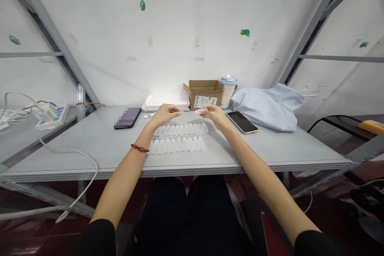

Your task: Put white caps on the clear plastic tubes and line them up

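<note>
Over the grey table (120, 148) my right hand (214, 115) is closed in a pinch on a small white translucent piece (198, 111), its tip pointing left. My left hand (166, 115) faces it with thumb and fingers pressed together; a tiny whitish bit shows at the fingertips, too small to name. A gap separates the two hands. Below them lie rows of white, translucent, oval pieces: a front row (177, 146) and a back row (183, 129), with thin string-like strands along their upper ends. My left wrist wears a reddish bead bracelet (139, 148).
At the back stand an open cardboard box (206, 92), a cup with a blue lid (228, 90) and a white packet (166, 103). Phones lie left (127, 118) and right (242, 122), beside a pale blue cloth (268, 106). A white cable (87, 154) hangs over the left edge.
</note>
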A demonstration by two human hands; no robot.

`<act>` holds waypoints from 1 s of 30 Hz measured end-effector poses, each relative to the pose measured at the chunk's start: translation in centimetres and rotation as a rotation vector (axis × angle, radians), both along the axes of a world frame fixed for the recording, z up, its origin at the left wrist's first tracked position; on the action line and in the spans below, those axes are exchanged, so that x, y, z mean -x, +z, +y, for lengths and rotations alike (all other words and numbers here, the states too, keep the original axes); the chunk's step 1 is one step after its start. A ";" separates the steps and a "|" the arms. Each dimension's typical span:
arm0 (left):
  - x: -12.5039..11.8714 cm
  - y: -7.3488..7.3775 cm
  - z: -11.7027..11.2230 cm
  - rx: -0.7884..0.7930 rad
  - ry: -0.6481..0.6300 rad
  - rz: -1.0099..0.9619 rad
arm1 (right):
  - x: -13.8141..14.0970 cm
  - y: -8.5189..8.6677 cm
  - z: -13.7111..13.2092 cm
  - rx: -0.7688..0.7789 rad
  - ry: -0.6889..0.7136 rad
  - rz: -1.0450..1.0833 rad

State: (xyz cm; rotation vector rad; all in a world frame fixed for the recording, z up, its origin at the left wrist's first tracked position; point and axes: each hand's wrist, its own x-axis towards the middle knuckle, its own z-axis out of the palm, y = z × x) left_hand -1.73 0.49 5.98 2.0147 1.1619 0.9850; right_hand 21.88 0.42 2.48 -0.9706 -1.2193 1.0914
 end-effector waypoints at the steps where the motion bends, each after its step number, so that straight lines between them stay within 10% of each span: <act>1: -0.2 -0.1 -0.1 0.002 -0.003 -0.036 | 0.2 0.1 -0.2 0.008 0.020 0.012; 30: -0.9 -0.7 -0.1 0.143 -0.156 -0.263 | 2.8 0.0 -2.3 -0.033 0.394 -0.113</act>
